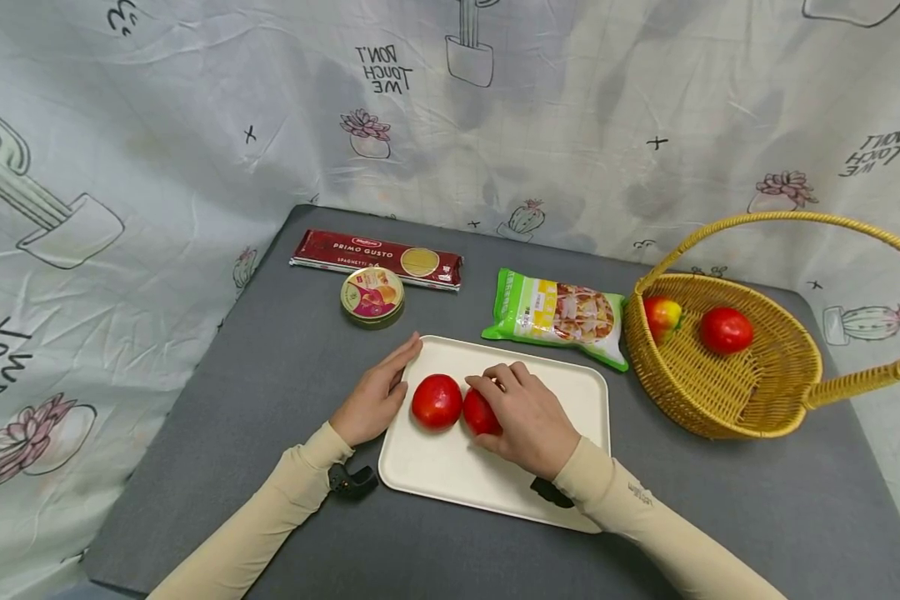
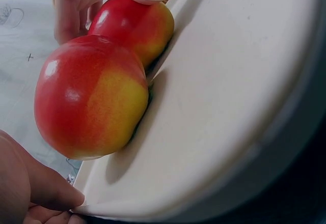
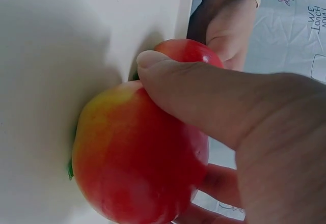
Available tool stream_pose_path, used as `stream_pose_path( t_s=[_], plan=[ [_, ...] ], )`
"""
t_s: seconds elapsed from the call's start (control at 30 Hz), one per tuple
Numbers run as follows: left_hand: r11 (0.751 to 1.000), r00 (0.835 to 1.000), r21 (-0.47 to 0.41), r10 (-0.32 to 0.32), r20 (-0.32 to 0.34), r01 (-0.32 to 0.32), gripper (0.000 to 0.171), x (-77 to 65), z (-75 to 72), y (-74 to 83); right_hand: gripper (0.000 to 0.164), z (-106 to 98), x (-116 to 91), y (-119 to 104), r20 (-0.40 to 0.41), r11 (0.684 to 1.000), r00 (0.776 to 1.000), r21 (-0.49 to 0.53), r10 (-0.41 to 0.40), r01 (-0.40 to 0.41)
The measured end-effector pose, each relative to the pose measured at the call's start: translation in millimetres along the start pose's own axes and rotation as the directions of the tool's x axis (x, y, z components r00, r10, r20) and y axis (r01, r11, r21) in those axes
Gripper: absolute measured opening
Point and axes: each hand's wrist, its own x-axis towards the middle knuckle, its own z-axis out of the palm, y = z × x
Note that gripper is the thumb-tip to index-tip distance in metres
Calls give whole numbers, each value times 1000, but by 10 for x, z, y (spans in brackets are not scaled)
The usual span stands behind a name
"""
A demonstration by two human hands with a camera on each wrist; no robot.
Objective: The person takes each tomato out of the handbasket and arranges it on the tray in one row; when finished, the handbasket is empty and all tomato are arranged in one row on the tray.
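A cream tray (image 1: 495, 487) lies on the grey table with two red-and-yellow tomatoes on it. My left hand (image 1: 372, 398) pinches the tray's left rim, thumb against the edge, as the left wrist view shows. The left tomato (image 1: 437, 402) sits stem side down, touched by neither hand. Beside it, the other tomato (image 3: 142, 152) is gripped by my right hand (image 1: 528, 417), thumb on the near side and fingers curled over the far side. Green leaves show under both tomatoes, which stand against or very close to each other.
A yellow wicker basket (image 1: 667, 400) with a tall handle stands at the right, holding two more tomatoes (image 1: 726, 330). Behind the tray lie a green-and-white food bag (image 1: 562, 317), a round tin (image 1: 372, 296) and a red spaghetti packet (image 1: 378, 257). A printed curtain (image 1: 570, 108) hangs behind the table.
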Motion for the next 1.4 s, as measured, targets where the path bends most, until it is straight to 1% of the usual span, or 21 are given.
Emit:
stream_pose_path(
  t_s=[0.2, 0.33, 0.5, 0.73, 0.83, 0.9, 1.07, 1.2, 1.3, 1.4],
  plan=[
    [1000, 1000, 2, -5, 1, 5, 63, 2, -1, -8, 75, -19, -4, -1, 10, 1000, 1000, -3, 6, -6],
    [1000, 1000, -14, -15, 2, 15, 63, -4, -3, -15, 80, -77, -13, 1, 20, 1000, 1000, 4, 14, -14],
    [1000, 1000, -17, -13, -2, 13, 62, -12, -6, -11, 79, -244, -18, 41, 15, 999, 1000, 31, 22, -22],
    [1000, 1000, -11, -11, -3, 11, 61, -18, -8, 8, 73, -598, -47, 208, -14, 998, 999, 52, 36, -35],
    [1000, 1000, -6, -8, -8, 8, 61, -17, -4, 5, 69, -756, -70, 345, -17, 999, 999, 30, 44, -44],
    [1000, 1000, 0, -8, -9, 8, 61, -16, 0, 0, 67, -858, -89, 457, -14, 998, 998, 10, 66, -66],
    [1000, 1000, 20, -14, -1, 14, 62, -10, 5, -5, 64, -1105, -170, 777, 10, 983, 984, -22, 180, -180],
    [1000, 1000, 24, -19, 6, 19, 62, -4, 1, 3, 64, -1284, -253, 1074, 66, 961, 959, -5, 277, -277],
    [1000, 1000, 22, -16, 11, 16, 63, -3, 0, -1, 66, -1369, -317, 1346, 130, 935, 928, 8, 350, -354],
    [1000, 1000, 23, -10, 11, 9, 63, -5, 3, -8, 64, -1398, -373, 1641, 173, 914, 901, 12, 399, -407]
  ],
)
